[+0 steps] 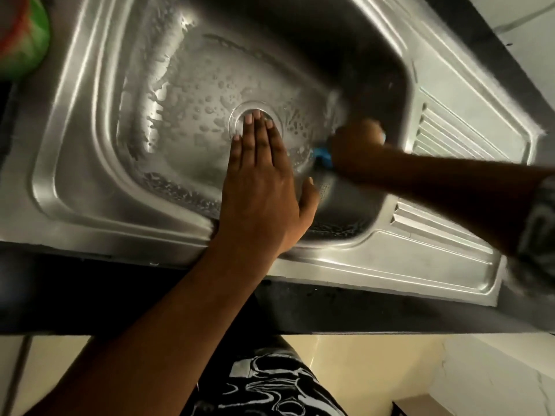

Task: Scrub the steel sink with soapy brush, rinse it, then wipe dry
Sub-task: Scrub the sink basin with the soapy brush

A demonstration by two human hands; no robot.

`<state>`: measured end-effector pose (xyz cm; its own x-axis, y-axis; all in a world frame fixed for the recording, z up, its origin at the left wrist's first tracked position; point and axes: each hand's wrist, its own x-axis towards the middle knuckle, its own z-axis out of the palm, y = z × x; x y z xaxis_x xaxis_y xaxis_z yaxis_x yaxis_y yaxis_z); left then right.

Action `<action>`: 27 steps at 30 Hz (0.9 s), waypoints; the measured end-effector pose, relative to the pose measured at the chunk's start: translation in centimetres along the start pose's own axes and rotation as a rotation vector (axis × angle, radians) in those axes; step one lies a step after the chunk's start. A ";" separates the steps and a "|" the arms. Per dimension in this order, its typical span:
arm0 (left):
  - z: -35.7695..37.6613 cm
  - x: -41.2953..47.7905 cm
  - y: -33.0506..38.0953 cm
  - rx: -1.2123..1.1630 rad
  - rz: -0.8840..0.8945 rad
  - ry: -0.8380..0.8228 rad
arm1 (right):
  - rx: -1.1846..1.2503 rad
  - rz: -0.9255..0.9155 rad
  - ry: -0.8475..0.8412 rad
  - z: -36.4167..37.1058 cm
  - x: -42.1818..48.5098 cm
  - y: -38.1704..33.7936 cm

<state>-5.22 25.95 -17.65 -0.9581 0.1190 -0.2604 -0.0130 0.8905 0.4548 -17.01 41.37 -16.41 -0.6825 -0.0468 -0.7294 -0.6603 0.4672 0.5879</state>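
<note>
The steel sink fills the view, its basin coated with soap suds and droplets around the round drain. My left hand is held flat over the basin, fingers straight and together, its fingertips over the drain. My right hand grips a blue brush against the right side of the basin floor; the hand is blurred and hides most of the brush.
A ribbed draining board lies to the right of the basin. A green and red object sits at the top left corner. The dark counter edge runs below the sink, with pale floor beneath.
</note>
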 end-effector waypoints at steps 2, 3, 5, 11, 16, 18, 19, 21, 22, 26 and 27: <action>0.0 0.0 -0.1 -0.012 -0.001 0.009 | 0.089 -0.157 -0.137 0.9 -2.9 -3.7; 0.0 -0.1 0.0 -0.014 -0.001 0.009 | 0.148 -0.220 -0.230 1.0 -4.7 -5.0; 0.1 -0.1 0.0 -0.019 -0.004 0.005 | 0.179 -0.224 -0.215 0.9 -4.7 -4.2; 0.2 0.0 0.1 -0.001 0.006 -0.035 | 0.266 0.206 0.013 0.3 6.1 2.4; 0.0 0.1 0.0 -0.001 0.002 -0.029 | 0.196 0.091 0.021 1.0 0.5 -1.0; 0.0 0.1 -0.1 -0.002 0.005 -0.023 | 0.175 -0.095 -0.074 1.5 -3.7 -4.3; 0.0 0.1 -0.1 -0.001 0.009 -0.029 | 0.193 -0.155 -0.124 1.7 -4.9 -5.2; -0.1 0.0 0.0 0.000 0.015 -0.041 | 0.238 -0.156 -0.159 1.5 -4.5 -5.0; 0.0 0.0 0.0 0.000 0.020 -0.040 | 0.228 -0.114 -0.130 1.5 -3.3 -4.2; 0.0 0.0 0.0 0.012 0.036 -0.046 | 0.232 0.143 0.048 1.5 4.0 1.6; 0.0 -0.1 0.1 0.019 0.037 -0.039 | 0.243 0.182 0.035 1.4 5.1 2.6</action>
<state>-5.15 26.01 -17.65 -0.9460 0.1688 -0.2766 0.0281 0.8932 0.4487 -21.79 43.58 -19.04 -0.7959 0.0291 -0.6048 -0.4346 0.6679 0.6041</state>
